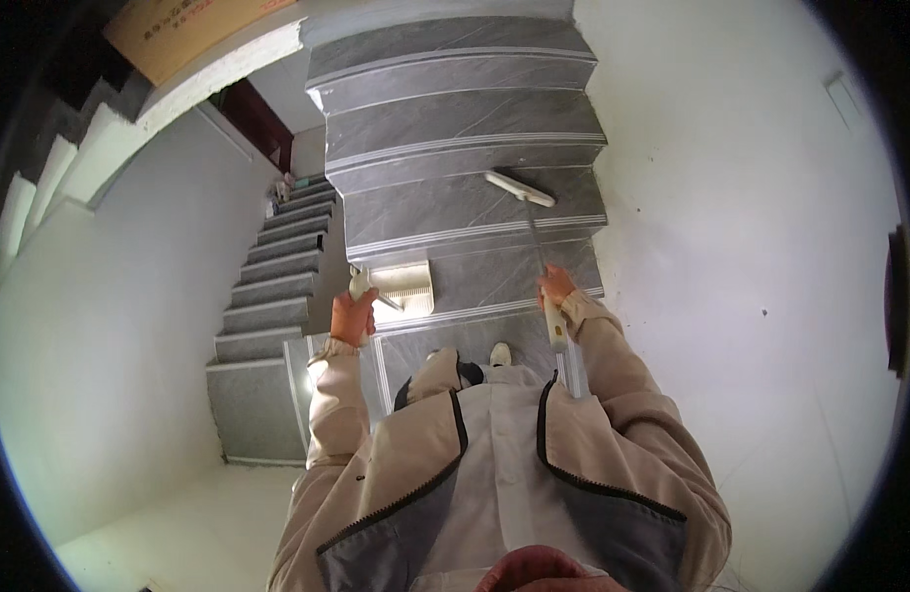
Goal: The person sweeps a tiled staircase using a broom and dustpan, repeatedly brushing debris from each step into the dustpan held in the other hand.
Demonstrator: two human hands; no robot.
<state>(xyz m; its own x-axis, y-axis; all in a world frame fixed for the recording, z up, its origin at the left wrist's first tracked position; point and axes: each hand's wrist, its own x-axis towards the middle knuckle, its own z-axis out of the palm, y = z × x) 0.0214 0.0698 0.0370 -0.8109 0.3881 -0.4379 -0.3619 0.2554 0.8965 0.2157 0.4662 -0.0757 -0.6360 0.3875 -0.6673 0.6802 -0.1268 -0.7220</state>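
Note:
My left hand (351,317) grips the upright handle of a white long-handled dustpan (418,285). The pan lies at the left side of a grey stair tread, brightly lit. In my right hand (555,287) is the pale grip of a broom (532,229) with a thin metal shaft. Its narrow white head (520,188) is on or just above a higher tread, towards the right; contact cannot be told. Both hands are apart, in front of my body.
Grey tiled stairs (462,111) with pale striped edges rise ahead of me. A white wall (721,222) borders them on the right. To the left, another flight (277,288) lies beyond the open stair side. A cardboard box (181,33) sits at upper left. My shoe (501,354) is on a step.

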